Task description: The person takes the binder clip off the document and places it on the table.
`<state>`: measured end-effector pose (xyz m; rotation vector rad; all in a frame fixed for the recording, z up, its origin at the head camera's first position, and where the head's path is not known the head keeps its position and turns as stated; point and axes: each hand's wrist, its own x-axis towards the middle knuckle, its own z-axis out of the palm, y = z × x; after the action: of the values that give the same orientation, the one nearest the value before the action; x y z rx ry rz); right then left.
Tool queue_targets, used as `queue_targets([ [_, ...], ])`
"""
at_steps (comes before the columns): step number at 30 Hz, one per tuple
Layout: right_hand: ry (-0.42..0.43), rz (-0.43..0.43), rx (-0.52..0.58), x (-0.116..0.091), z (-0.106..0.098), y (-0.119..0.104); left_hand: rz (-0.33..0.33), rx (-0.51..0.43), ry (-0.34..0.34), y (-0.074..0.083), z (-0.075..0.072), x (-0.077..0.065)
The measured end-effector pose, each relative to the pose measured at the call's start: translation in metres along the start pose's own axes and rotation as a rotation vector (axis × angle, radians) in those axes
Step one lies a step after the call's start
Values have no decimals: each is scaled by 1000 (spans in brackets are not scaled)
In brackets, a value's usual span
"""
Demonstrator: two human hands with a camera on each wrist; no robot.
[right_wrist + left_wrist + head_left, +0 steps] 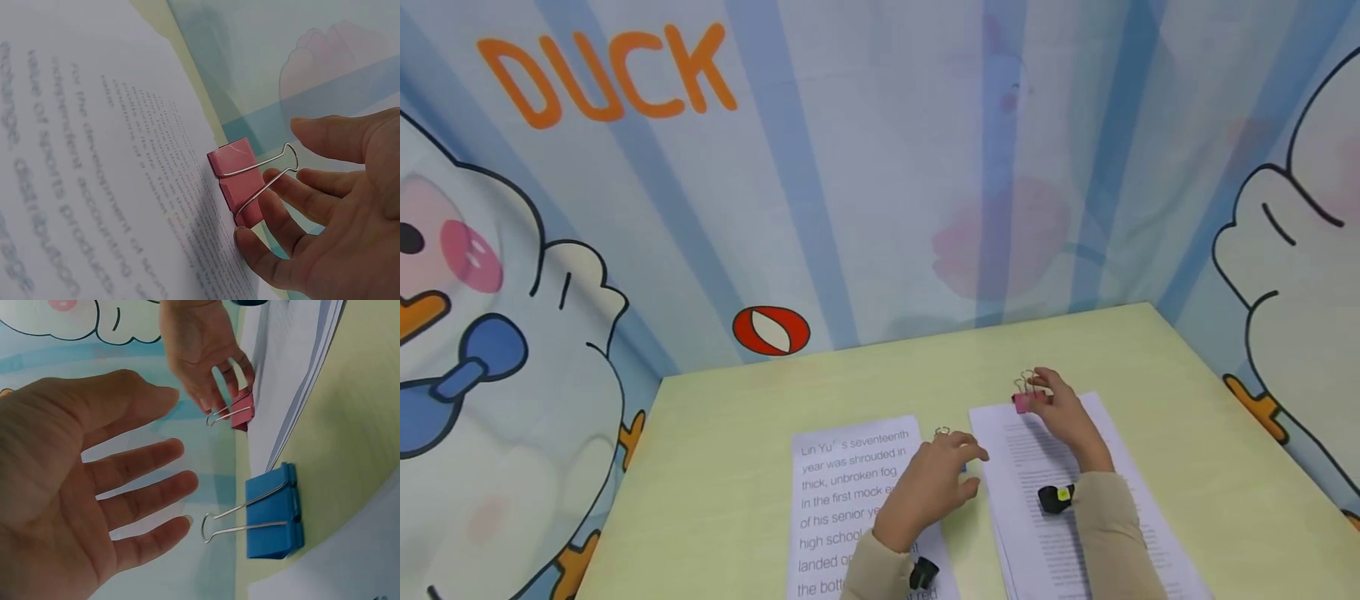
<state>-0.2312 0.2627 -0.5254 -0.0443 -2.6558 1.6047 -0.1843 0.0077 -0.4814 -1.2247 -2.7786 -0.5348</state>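
Pale blue striped fabric (880,183), printed with orange letters (691,79) and white cartoon ducks (475,425), stands behind a pale yellow table (722,467); clock directions follow the head view, 12 o'clock being the far side. White paper bearing large grey print (823,533) lies toward 6 o'clock, beneath the left hand (928,479). At its 3 o'clock side lies a thicker stack of white paper with small print (1037,533). Between the two papers stands a blue binder clip with silver wire handles (272,512), mostly hidden by the left hand in the head view. This hand's grip is wide and holds nothing; its spread fingers are near the clip's handles. At the stack's 12 o'clock edge sits a pink binder clip with silver wire handles (237,178); whether it bites the paper cannot be told. From 3 o'clock, the right hand (1063,417) reaches it, fingers behind the clip, thumb apart from the handles: a wide, unclosed grip. Beige sleeves (1112,525) cover both forearms.
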Motion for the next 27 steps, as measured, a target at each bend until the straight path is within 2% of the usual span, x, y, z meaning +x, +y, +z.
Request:
queue_targets([
  [8,4,-16,-10,3,0,-2,25,-29,-166,9,16,4],
  [12,-3,-21,-22,6,0,-6,27,-3,-224,15,27,7],
  [17,-15,-26,-15,8,0,-6,46,42,-243,21,36,7],
  [23,-15,-10,-26,6,-1,-1,13,76,-266,28,39,3],
  [27,6,-31,-48,5,-3,1,4,119,-249,30,44,2],
])
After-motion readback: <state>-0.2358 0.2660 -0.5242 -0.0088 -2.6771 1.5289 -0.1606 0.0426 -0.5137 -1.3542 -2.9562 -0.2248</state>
